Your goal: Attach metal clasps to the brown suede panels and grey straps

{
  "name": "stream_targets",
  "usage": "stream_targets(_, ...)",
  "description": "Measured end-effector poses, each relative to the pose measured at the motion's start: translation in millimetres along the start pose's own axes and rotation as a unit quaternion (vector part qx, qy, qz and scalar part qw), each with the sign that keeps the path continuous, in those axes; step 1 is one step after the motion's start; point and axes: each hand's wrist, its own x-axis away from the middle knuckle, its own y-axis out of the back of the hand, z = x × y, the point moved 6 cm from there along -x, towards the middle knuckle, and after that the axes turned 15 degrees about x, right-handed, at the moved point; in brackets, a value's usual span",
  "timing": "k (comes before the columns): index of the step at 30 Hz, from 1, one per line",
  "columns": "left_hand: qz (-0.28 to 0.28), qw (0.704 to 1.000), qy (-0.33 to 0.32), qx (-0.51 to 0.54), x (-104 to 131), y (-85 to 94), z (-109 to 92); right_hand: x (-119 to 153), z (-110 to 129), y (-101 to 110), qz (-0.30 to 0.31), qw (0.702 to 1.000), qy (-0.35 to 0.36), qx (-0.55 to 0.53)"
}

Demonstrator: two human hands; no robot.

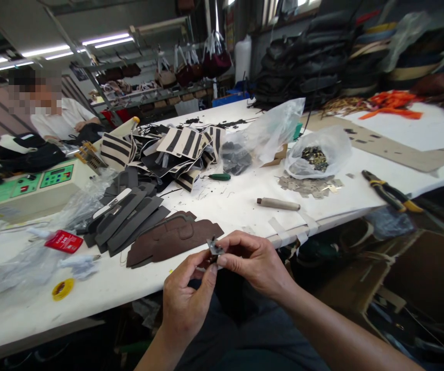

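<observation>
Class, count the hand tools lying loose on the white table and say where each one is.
3: a green-handled tool beside the striped pieces, a pale-handled tool mid-table, and yellow-and-black pliers near the right edge. Others may be hidden under the clutter.

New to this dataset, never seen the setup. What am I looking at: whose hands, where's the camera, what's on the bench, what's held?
One picture, from a camera worn on a person's head, looking forward and down. No robot: two bare hands. The left hand and right hand together pinch a small dark metal piece just off the edge of a white table. On it lie brown leather cut pieces, grey cut pieces, striped fabric pieces, a clear bag of metal parts, an awl, pliers and a green control box. Another person sits far left.
</observation>
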Motion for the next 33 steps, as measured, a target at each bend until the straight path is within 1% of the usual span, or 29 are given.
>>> stream_targets(3, -0.012, 1.000, -0.010, -0.009, 1.8, 2.9, 3.1, -0.5, 14.7, -0.3, -0.024, 0.990, 0.083, 0.113)
stream_targets(5, -0.024, 0.999, -0.024, -0.014, 3.1, 5.5, 4.7, 0.2, 22.9, -0.8, -0.043, 0.979, 0.133, 0.151)
stream_targets(7, -0.050, 0.998, -0.034, -0.011, 4.1, 10.0, 5.1, 0.3, 27.7, -1.7, -0.053, 0.969, 0.163, 0.177)
stream_targets(9, -0.063, 0.997, -0.041, 0.001, 4.1, 13.3, 3.9, -1.2, 29.1, -2.7, -0.048, 0.965, 0.169, 0.195)
stream_targets(12, -0.039, 0.998, -0.019, 0.044, 1.5, 13.3, 3.7, -5.7, 30.3, -3.7, -0.010, 0.967, 0.157, 0.200)
stream_targets(13, -0.033, 0.997, 0.003, 0.070, 0.4, 13.0, 5.6, -7.2, 31.2, -3.7, 0.006, 0.969, 0.153, 0.195)
stream_targets(15, -0.033, 0.988, 0.069, 0.133, -0.6, 11.9, 12.7, -9.9, 31.7, -3.7, 0.040, 0.974, 0.137, 0.176)
stream_targets(17, -0.044, 0.970, 0.133, 0.198, 0.0, 9.7, 21.0, -11.8, 26.6, -2.7, 0.060, 0.984, 0.094, 0.140)
stream_targets(20, -0.085, 0.934, 0.193, 0.287, 1.7, 6.2, 30.6, -10.6, 7.3, -2.1, 0.051, 0.998, -0.002, 0.049)
stream_targets(22, -0.115, 0.912, 0.210, 0.334, 2.2, 3.9, 34.4, -7.1, -6.0, -4.6, 0.038, 0.998, -0.046, -0.013)
stream_targets(23, -0.124, 0.902, 0.216, 0.354, 2.2, 2.4, 35.6, -5.2, -10.7, -6.9, 0.037, 0.997, -0.056, -0.034)
stream_targets(25, -0.135, 0.885, 0.223, 0.387, 2.3, -1.1, 37.3, -2.3, -15.6, -10.9, 0.038, 0.996, -0.062, -0.060)
stream_targets(27, -0.133, 0.871, 0.233, 0.412, 3.0, -5.7, 38.6, -1.0, -16.3, -12.6, 0.035, 0.995, -0.064, -0.063)
stream_targets(30, -0.118, 0.859, 0.250, 0.432, 4.7, -11.5, 39.1, -1.3, -14.0, -10.5, 0.017, 0.996, -0.070, -0.049)
stream_targets(33, -0.110, 0.861, 0.257, 0.424, 5.8, -12.4, 38.8, -1.8, -11.5, -9.5, 0.013, 0.996, -0.074, -0.049)
